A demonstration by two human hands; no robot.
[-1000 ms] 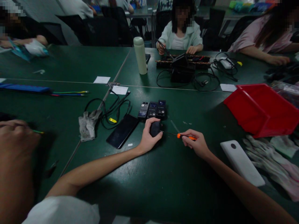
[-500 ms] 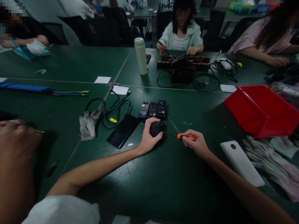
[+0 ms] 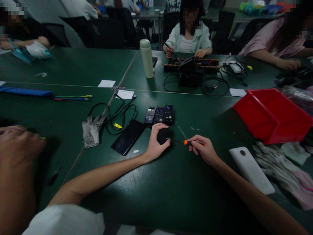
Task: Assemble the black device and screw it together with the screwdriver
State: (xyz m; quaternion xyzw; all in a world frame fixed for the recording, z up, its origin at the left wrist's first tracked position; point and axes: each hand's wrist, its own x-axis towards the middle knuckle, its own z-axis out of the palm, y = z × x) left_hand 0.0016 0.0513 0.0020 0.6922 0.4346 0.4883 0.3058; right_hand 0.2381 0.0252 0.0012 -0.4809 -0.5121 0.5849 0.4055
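My left hand [image 3: 157,143] holds a small black device [image 3: 162,135] on the green table, fingers on its top edge and thumb at its lower right. In my right hand [image 3: 203,148] is a screwdriver [image 3: 187,142] with an orange and black handle. Its thin shaft points left toward the device; whether the tip touches is too small to tell. Three small black devices [image 3: 159,114] with little screens stand side by side just beyond my left hand. To the left of that hand lies a black phone [image 3: 128,137]. A thin clear strip [image 3: 182,133] rests between my hands.
Left are a grey glove [image 3: 92,132], black cables [image 3: 122,114] and a co-worker's hand [image 3: 21,143]. Right are a red bin [image 3: 271,114], a white power bank [image 3: 251,169] and gloves [image 3: 286,173]. A green bottle [image 3: 147,58] stands ahead; people sit across the table.
My right hand's fingers have shifted on the screwdriver handle, covering more of it, and the screwdriver is slightly further left. My left hand keeps its hold on the black device.
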